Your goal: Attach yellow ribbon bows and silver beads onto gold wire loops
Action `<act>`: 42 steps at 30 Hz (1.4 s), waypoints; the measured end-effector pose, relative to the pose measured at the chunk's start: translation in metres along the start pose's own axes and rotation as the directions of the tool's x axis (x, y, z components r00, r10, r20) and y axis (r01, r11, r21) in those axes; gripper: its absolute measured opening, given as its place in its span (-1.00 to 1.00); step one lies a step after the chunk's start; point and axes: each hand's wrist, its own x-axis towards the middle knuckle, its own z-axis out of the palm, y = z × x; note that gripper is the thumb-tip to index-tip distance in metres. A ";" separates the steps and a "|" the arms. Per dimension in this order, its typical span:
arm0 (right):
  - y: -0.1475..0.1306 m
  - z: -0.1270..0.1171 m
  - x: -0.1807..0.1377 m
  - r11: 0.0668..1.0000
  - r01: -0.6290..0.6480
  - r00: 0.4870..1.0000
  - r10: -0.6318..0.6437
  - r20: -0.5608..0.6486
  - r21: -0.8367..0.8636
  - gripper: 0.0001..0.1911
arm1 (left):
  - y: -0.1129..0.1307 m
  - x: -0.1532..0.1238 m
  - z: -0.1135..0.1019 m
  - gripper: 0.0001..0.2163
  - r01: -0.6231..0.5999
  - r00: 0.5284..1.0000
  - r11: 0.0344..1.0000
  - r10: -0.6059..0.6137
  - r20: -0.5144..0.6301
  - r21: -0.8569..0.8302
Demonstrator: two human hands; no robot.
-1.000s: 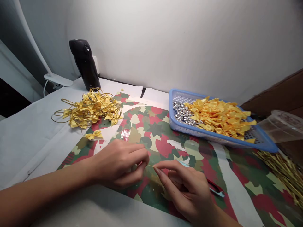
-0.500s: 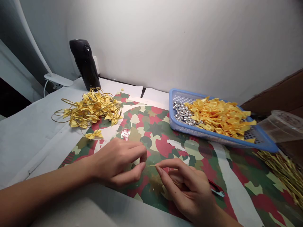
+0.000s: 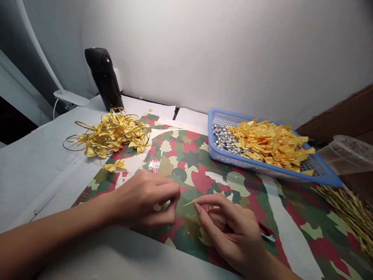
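Above the camouflage-patterned sheet, my right hand (image 3: 233,233) pinches a short, thin gold wire (image 3: 189,203) between thumb and forefinger. Its free end points left, toward my left hand (image 3: 151,198), and stops short of it. The fingers of my left hand are curled, thumb pressed to forefinger; whatever may be between them is hidden. Partly behind my right hand lies a red-handled tool (image 3: 267,233) with a metal end. Beyond my left hand is a heap of yellow ribbon bows (image 3: 113,134) with gold wire loops, and one bow (image 3: 115,165) lies at its near side.
A blue plastic basket (image 3: 274,175) at the right holds silver bells or beads (image 3: 227,139) and loose yellow bows (image 3: 265,142). Gold wires (image 3: 346,214) lie bundled at the right edge, near a clear plastic tub (image 3: 349,153). A black bottle (image 3: 105,79) stands by the wall.
The wire has come away from my left fingertips and now tilts down at its free end. My left thumb has closed in against the forefinger. My right hand has shifted slightly right.
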 end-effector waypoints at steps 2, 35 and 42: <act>0.000 0.000 0.000 1.000 0.014 1.000 -0.014 -0.007 -0.005 -0.83 | -0.001 -0.001 0.000 -0.83 0.023 1.000 0.999 -0.023 -0.006 -0.028; 0.000 -0.001 -0.003 0.998 0.058 0.998 -0.057 0.021 -0.033 -0.82 | 0.004 0.000 -0.001 -0.88 -0.009 1.000 0.998 0.009 -0.004 -0.055; -0.001 -0.002 -0.001 0.997 0.078 0.997 -0.077 0.031 -0.022 -0.81 | 0.003 0.000 0.003 -0.82 -0.052 0.998 0.998 0.053 -0.030 0.024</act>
